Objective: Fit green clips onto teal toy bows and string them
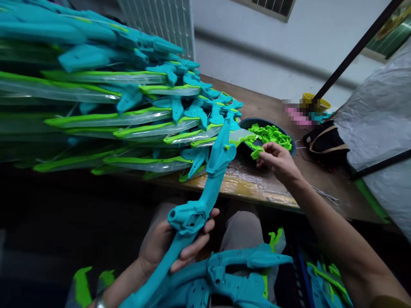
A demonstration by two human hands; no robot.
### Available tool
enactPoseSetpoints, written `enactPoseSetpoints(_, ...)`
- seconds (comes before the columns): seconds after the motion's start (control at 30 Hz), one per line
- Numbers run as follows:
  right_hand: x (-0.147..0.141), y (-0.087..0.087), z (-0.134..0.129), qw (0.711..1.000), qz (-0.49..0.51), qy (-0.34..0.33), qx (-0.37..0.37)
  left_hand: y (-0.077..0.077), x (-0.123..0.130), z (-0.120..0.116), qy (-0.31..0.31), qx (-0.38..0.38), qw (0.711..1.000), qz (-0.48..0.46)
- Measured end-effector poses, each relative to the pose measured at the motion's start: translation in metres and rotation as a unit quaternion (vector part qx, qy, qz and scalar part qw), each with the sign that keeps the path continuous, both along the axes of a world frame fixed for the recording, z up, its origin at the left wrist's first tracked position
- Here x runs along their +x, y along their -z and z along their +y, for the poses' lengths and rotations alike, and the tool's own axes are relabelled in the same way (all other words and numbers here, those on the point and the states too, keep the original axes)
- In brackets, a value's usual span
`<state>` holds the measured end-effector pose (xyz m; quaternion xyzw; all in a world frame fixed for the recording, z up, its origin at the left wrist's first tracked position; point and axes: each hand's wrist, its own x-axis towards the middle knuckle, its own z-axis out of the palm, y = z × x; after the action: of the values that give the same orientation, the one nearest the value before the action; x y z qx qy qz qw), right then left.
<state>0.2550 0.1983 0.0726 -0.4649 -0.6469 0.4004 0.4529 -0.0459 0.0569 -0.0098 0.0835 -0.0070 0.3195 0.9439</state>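
My left hand (180, 244) is wrapped round a long teal plastic toy bow (208, 188), its limb slanting up and away from me. Between the thumb and fingers of my right hand (278, 160) is a small bright green plastic piece (257, 152). That hand is just in front of a dark round basin (290, 147), which holds a heap of similar green pieces (271, 134). More teal parts (237, 261) lie across my lap, under the held one.
A tall stack of teal and green parts with clear plastic (128, 85) covers the left of the brown table (257, 98). On the right are a black bag (327, 141), a yellow container (316, 102) and large whitish sacking (382, 107). A blue crate (303, 273) with parts stands low right.
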Motion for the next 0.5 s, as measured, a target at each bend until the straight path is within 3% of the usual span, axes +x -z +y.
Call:
enactPoseSetpoints(0.13,-0.046,0.009,-0.091,0.987,0.118,-0.109,-0.027,-0.001,0.006,-0.003,0.002,-0.003,1.0,0.014)
enactPoseSetpoints(0.23,-0.077,0.023,-0.141,0.987,0.111,-0.11,0.049,0.002,0.009,-0.006,0.043,0.03,0.998,0.029)
enactPoseSetpoints(0.3,-0.093,0.033,-0.159,0.981,0.054,-0.099,0.155,0.006,0.008,-0.009,0.065,0.045,0.996,0.043)
enactPoseSetpoints(0.4,-0.106,0.041,-0.167,0.952,-0.044,-0.082,0.292,0.013,0.006,-0.016,0.065,0.041,0.995,0.064)
enactPoseSetpoints(0.5,-0.107,0.041,-0.167,0.943,-0.103,-0.041,0.314,0.016,0.006,-0.02,0.063,0.03,0.995,0.075)
